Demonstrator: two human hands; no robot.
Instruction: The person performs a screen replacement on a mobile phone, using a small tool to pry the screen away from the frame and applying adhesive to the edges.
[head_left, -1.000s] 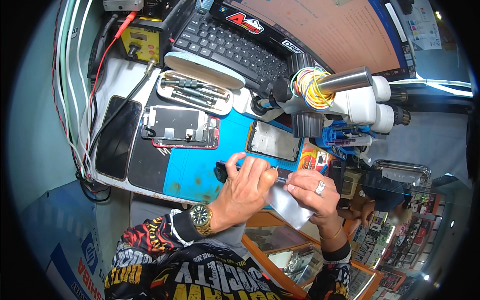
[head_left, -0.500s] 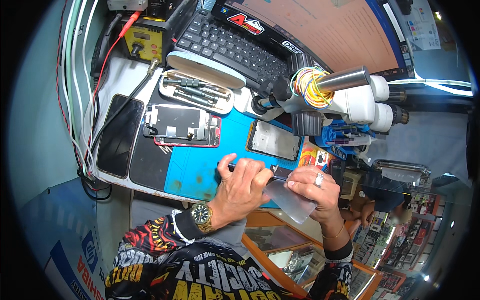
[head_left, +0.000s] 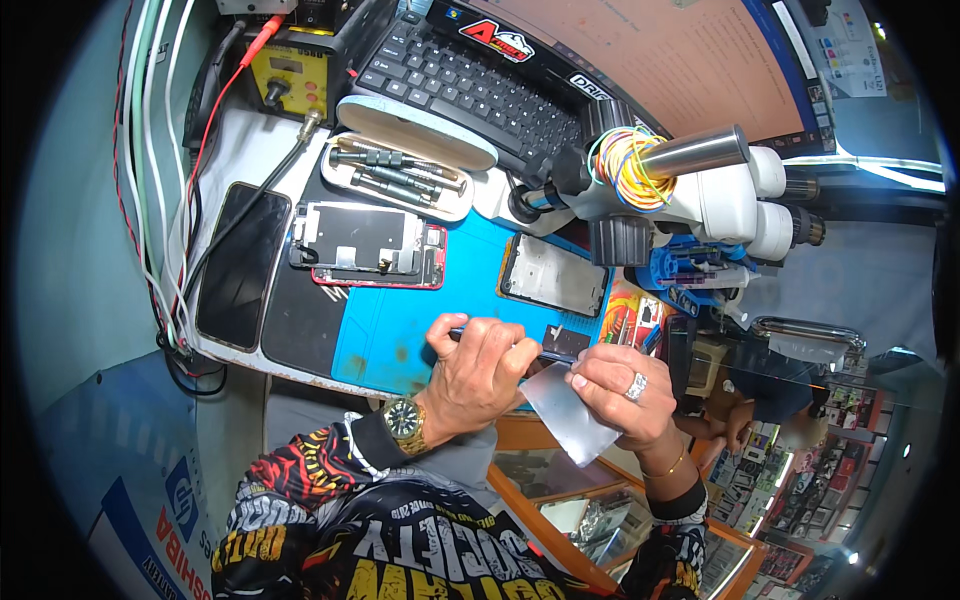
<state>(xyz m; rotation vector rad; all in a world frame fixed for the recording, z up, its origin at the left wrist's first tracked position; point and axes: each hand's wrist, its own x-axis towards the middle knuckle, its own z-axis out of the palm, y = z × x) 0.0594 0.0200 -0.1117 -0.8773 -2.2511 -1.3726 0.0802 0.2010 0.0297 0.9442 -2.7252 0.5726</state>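
My left hand [head_left: 478, 368] is closed around a dark, slim slab [head_left: 557, 356] seen nearly edge-on, its kind hidden by my fingers. The slab's other end reaches my right hand [head_left: 628, 392]. Between my right thumb and fingers is a thin translucent plastic sheet [head_left: 575, 418], hanging down toward me with its upper edge against the slab. Both hands are over the near edge of a blue work mat [head_left: 440, 310]. Just beyond them on the mat lie a small dark piece [head_left: 566, 340] and a phone frame [head_left: 555, 277] with a grey inside.
At the left are an opened phone with a red frame [head_left: 433, 262] and a black phone [head_left: 240, 270]. A screwdriver case [head_left: 455, 205], a keyboard [head_left: 460, 95] and a microscope [head_left: 715, 205] stand behind. A glass showcase [head_left: 560, 470] is at the right below; another person's hand [head_left: 740, 425] shows beyond.
The translucent sheet has turned so that more of its face shows, and its lower corner hangs lower. My left hand keeps its grip on the dark slab.
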